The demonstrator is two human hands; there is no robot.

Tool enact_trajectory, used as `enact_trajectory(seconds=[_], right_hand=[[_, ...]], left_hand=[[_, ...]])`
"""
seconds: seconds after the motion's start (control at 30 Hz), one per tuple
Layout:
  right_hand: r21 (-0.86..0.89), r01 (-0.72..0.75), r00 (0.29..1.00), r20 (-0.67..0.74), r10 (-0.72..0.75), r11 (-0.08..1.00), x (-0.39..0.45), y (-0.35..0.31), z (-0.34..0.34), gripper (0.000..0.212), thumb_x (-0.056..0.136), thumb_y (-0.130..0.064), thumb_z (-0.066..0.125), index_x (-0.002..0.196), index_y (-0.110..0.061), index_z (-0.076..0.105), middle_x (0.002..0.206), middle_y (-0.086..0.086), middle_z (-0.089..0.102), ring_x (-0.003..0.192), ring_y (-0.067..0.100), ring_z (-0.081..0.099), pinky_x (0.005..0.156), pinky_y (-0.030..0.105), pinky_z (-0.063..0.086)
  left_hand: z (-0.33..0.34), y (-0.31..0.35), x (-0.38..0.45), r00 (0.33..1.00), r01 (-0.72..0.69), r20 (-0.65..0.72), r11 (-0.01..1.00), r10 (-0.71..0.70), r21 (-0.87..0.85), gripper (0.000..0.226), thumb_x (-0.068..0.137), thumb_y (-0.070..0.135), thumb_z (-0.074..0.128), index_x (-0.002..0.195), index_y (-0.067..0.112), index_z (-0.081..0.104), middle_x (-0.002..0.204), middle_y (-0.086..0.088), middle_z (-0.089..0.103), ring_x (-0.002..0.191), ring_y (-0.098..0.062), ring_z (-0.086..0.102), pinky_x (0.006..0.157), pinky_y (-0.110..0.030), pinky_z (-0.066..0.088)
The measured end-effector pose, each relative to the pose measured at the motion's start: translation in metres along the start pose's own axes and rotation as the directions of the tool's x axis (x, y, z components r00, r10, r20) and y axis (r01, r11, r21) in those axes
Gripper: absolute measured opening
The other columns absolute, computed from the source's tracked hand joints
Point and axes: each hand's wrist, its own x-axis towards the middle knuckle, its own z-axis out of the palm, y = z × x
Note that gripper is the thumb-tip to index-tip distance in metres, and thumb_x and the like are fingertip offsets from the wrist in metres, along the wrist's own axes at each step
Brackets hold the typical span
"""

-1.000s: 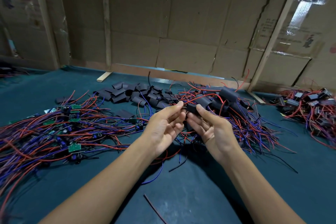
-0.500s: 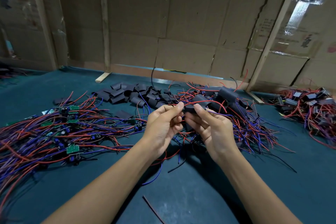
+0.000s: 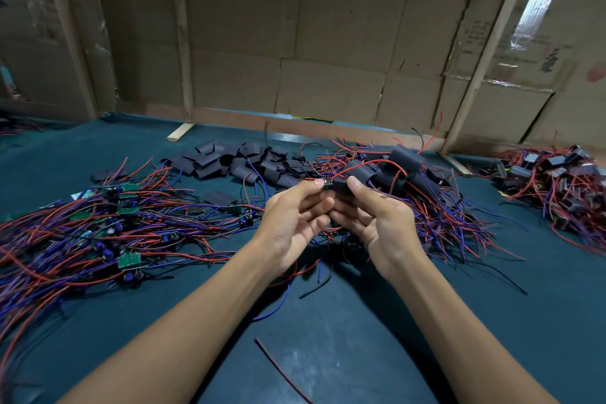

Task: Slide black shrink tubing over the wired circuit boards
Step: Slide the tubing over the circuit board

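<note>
Black shrink tubing sits pinched in the right hand, raised over the teal table; the left hand pinches a green circuit board at its mouth

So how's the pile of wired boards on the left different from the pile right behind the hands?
The left pile shows bare green circuit boards, none sleeved; the pile behind the hands has black tubing over its boards. The left pile spreads flat and wide; the pile behind the hands is more heaped, with sleeves sticking up. Both trail red and blue wires and lie on the green table.
</note>
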Motion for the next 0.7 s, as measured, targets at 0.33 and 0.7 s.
enact_trajectory(seconds=[0.33,0.7], right_hand=[[0.044,-0.050,0.999,-0.002,0.050,0.998,0.0008,0.0022,0.0019,0.022,0.078,-0.025,0.080,0.089,-0.006,0.075,0.092,0.017,0.076,0.077,0.021,0.075,0.061,0.025,0.058],[0.058,0.003,1.000,-0.013,-0.003,0.998,0.0015,0.0003,0.0017,0.020,0.072,-0.017,0.083,0.085,-0.004,0.075,0.091,0.020,0.076,0.079,0.027,0.076,0.064,0.027,0.061]], left_hand=[[0.0029,-0.0018,-0.0010,0.997,-0.071,0.009,0.995,0.071,0.072,0.007,0.091,0.012,0.069,0.093,0.007,0.065,0.080,-0.009,0.071,0.064,-0.010,0.065,0.048,-0.020,0.045],[0.0026,-0.0002,-0.0060,0.994,-0.095,0.062,0.978,0.085,0.184,0.010,0.088,0.007,0.072,0.094,0.007,0.065,0.078,-0.005,0.068,0.064,-0.010,0.061,0.051,-0.021,0.043]])
